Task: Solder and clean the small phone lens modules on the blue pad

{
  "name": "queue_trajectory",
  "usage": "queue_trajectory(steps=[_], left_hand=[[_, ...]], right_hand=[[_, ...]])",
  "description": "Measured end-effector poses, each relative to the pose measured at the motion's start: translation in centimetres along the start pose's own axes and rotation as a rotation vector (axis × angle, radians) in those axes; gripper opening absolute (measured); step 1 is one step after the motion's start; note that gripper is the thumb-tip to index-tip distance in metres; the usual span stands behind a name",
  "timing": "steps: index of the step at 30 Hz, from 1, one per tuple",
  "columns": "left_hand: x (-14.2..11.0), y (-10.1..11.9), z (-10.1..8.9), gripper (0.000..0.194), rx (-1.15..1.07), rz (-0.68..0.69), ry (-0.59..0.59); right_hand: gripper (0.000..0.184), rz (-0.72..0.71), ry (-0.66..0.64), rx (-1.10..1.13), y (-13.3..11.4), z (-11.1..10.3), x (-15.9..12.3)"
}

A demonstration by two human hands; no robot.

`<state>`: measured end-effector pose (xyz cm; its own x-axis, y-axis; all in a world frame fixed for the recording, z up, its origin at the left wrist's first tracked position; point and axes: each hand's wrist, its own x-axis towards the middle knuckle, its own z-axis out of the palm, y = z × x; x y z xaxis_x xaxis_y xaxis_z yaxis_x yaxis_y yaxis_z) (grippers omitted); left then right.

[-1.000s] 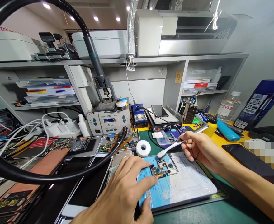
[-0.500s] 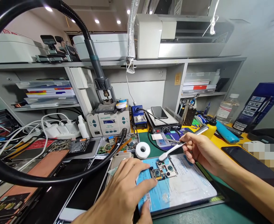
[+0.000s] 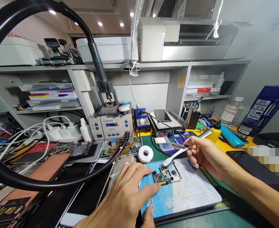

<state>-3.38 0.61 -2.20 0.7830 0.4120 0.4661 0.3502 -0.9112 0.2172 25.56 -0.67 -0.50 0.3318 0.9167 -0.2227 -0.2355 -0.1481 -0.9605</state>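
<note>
A phone camera module [image 3: 166, 176] with several lenses lies on a blue-and-white plastic-wrapped packet [image 3: 189, 193]. My left hand [image 3: 127, 190] rests at its left, index finger at the upper corner and thumb against the lower edge, gripping it in place. My right hand [image 3: 198, 150] is closed around a white toothbrush [image 3: 176, 154]. The brush's head is at the top edge of the module; its bristles face down and are mostly hidden. Thin metal tips, like tweezers [image 3: 177, 145], stick out beside the right fingers.
A white tape roll [image 3: 145, 154] stands behind the packet. A thick black hose [image 3: 58, 185] loops across the left side over several phones [image 3: 82, 186]. Behind are a parts tray [image 3: 139, 139], a hot-air station [image 3: 113, 126] and a yellow bottle [image 3: 214, 131].
The toothbrush head has moved slightly right and down along the top edge of the module. My left hand stays in place. The whole view has shifted a little.
</note>
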Motion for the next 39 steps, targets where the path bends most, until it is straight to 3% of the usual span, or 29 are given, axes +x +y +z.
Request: queue_trajectory(steps=[25,29,34,39], left_hand=[[0.0,0.1,-0.1,0.037,-0.007,0.014,0.004],[-0.1,-0.7,0.8,0.041,-0.004,0.031,0.017],[-0.3,-2.0,2.4,0.043,-0.01,0.118,0.116],[-0.3,-1.5,2.0,0.043,-0.016,0.079,0.095]], right_hand=[[0.01,0.025,0.032,-0.014,-0.2,0.1,0.0],[0.009,0.029,0.024,-0.012,-0.1,0.0,0.1],[0.01,0.023,0.023,-0.012,-0.1,0.0,0.0],[0.008,0.023,0.034,-0.02,-0.3,0.3,-0.1]])
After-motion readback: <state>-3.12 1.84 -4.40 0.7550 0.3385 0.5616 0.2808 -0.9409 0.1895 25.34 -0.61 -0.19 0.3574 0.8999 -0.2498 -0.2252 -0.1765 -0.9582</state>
